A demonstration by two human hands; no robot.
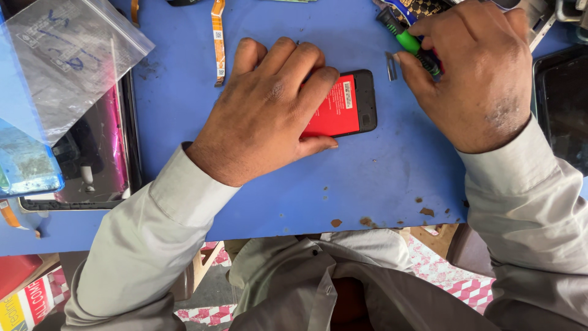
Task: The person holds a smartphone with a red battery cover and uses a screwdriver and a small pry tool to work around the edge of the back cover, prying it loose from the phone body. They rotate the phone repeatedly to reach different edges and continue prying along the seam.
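A black phone (352, 104) with a red pack showing in its open back is laid flat on the blue counter (380, 178), near the middle. It is pressed down by the left hand (269, 110), which is spread flat over the phone's left part, with the fingers lying across the top and the thumb set along the bottom edge. Only the right end of the phone is left uncovered. A small screwdriver (411, 43) with a green and black handle is held in the right hand (481, 73), whose fingers are curled tightly around it, just up and to the right of the phone. A little grey metal piece (391, 65) is seen on the counter between the phone and the right hand, close to the thumb. An orange flat ribbon strip (217, 40) is laid on the counter above the left hand. At the far left, a clear plastic bag (67, 55) is seen lying over a dark screen frame with a pink shine (107, 153). Both arms are covered by light grey sleeves (153, 239).
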